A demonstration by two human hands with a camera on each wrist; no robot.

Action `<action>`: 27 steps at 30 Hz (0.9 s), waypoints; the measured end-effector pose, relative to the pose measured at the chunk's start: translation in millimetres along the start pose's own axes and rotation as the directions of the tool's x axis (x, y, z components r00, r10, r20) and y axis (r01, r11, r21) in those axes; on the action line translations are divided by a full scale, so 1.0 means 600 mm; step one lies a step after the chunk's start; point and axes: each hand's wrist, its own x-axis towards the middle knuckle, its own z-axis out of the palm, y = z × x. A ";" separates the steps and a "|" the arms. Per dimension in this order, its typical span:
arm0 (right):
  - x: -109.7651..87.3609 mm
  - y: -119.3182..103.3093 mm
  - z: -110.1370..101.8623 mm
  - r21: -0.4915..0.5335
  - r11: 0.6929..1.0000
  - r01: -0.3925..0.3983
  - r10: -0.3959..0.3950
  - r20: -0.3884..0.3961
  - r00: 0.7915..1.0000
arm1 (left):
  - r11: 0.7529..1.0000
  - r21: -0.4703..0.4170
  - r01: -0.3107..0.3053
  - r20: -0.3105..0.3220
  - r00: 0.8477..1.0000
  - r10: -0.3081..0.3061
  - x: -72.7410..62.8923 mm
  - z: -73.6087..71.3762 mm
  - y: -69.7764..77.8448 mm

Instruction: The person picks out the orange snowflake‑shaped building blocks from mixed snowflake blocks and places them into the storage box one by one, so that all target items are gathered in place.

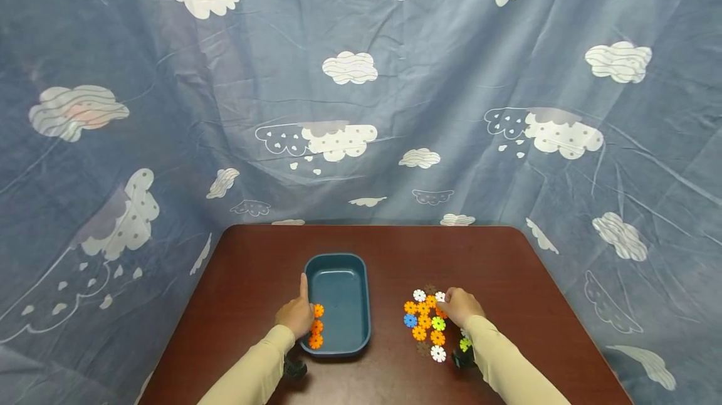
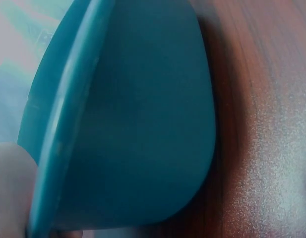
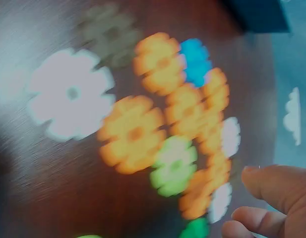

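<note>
My left hand grips the left rim of a deep blue-teal plastic tray, its index finger stretched out along the edge. In the left wrist view a digit lies at the rim of the tray, with fingertips partly hidden below. Orange snowflake-shaped plastic pieces lie inside along the left wall. To the right, my right hand hovers at the far right side of a cluster of flat snowflake pieces. In the right wrist view thumb and fingers stand apart near a white piece, with nothing visibly between them.
The loose pieces are orange, white, brown, green and one blue. A yellow-green piece lies close to the right wrist. Everything stands on a dark reddish-brown table. A blue cloud-patterned curtain hangs behind and at both sides.
</note>
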 end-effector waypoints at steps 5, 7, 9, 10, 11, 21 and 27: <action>-0.003 0.025 0.014 -0.028 0.999 -0.020 0.020 0.008 1.000 | 1.000 0.008 -0.006 -0.005 1.000 0.006 0.001 0.001 -0.004; -0.002 0.029 0.018 -0.036 0.999 -0.020 0.020 0.009 1.000 | 1.000 0.009 -0.004 -0.002 1.000 0.004 0.001 0.002 -0.005; -0.001 0.030 0.020 -0.047 0.999 -0.018 0.019 0.013 1.000 | 1.000 0.006 -0.001 0.000 1.000 0.001 0.001 0.003 -0.006; 0.000 0.031 0.022 -0.062 0.998 -0.012 0.012 0.010 1.000 | 1.000 0.006 -0.002 0.000 1.000 0.002 0.001 0.003 -0.006; 0.001 0.031 0.023 -0.071 0.997 -0.010 0.010 0.010 1.000 | 1.000 0.004 -0.001 0.002 1.000 0.001 0.001 0.004 -0.006; 0.007 0.034 0.037 -0.100 0.995 0.016 -0.016 0.005 1.000 | 1.000 0.017 -0.005 -0.011 1.000 0.006 -0.001 0.004 -0.004; 0.007 0.031 0.037 -0.067 0.998 -0.011 0.011 -0.003 1.000 | 1.000 0.017 -0.008 -0.005 1.000 0.008 -0.001 0.003 -0.002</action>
